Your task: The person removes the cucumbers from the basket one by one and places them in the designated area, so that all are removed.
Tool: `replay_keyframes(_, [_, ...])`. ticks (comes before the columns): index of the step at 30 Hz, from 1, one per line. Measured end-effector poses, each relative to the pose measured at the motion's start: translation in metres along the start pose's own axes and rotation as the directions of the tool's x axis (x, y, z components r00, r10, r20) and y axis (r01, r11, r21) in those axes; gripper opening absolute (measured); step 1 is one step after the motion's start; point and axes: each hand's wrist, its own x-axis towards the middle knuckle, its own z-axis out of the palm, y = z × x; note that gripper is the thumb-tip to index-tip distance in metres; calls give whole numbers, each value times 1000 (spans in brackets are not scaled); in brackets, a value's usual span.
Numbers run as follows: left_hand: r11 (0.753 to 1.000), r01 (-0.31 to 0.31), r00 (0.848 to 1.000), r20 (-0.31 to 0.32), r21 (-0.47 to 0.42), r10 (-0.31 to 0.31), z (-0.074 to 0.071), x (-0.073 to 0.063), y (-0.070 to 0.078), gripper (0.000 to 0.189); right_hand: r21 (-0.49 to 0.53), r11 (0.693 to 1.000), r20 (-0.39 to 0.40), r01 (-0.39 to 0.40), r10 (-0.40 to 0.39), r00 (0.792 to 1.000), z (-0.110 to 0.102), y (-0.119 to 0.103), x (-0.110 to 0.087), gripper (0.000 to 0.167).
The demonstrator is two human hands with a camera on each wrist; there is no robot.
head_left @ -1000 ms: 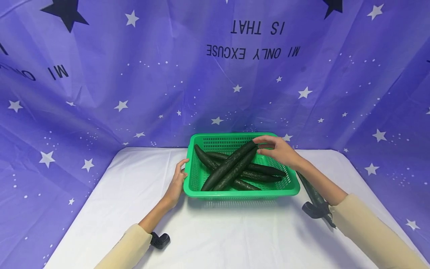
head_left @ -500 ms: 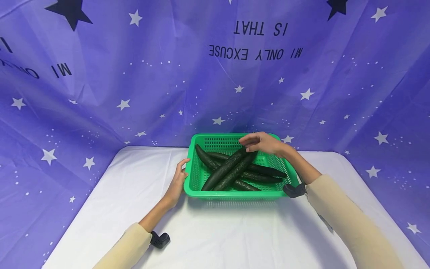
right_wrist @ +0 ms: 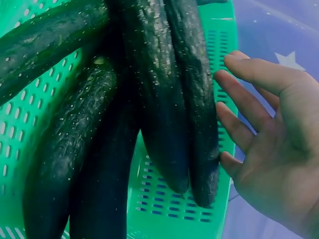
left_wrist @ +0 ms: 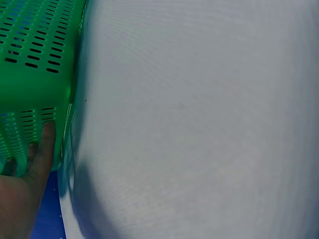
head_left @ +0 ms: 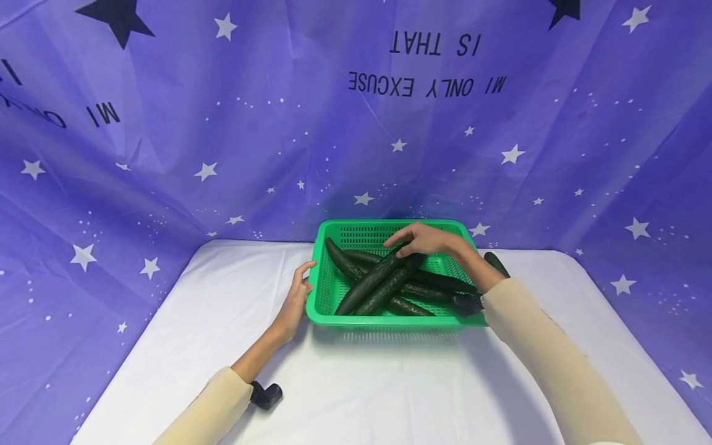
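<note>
A green perforated plastic basket (head_left: pixel 389 320) holds several long dark green cucumbers (head_left: pixel 367 285), lying crossed over one another. My left hand (head_left: pixel 292 303) rests on the basket's left side; in the left wrist view its extended fingers (left_wrist: pixel 46 144) lie against the slotted wall (left_wrist: pixel 35 89). Over the far part of the basket is my right hand (head_left: pixel 427 240), thumb and fingers loosely bent above the upper ends of the two top cucumbers. From the right wrist, the relaxed right hand (right_wrist: pixel 279 124) appears right beside a cucumber (right_wrist: pixel 197 114), with nothing held in it.
Another cucumber (head_left: pixel 495 264) lies on the white tablecloth (head_left: pixel 356 395) right of the basket, mostly hidden by my right sleeve. A purple star-patterned curtain (head_left: pixel 311 123) hangs behind the table and at both sides. Dark wrist cameras (head_left: pixel 267 395) sit at both cuffs.
My right hand has moved left, from the upper right end of the top cucumbers to further over them. The left hand, basket and cucumbers stay in place.
</note>
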Motion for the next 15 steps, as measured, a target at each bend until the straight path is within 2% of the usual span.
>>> replay_keyframes(4, [1000,8,1000,-6,-2,-8,0,0,0,55,-46,999,47,-13,15,999,3,2,6,42])
replay_keyframes(7, [1000,9,1000,-10,-12,-9,1,0,1,55,-122,992,80,-27,37,996,6,4,10,45])
replay_keyframes(15, [1000,-7,1000,-9,12,7,0,1,-1,54,-340,938,119,-59,105,987,9,1,20,47])
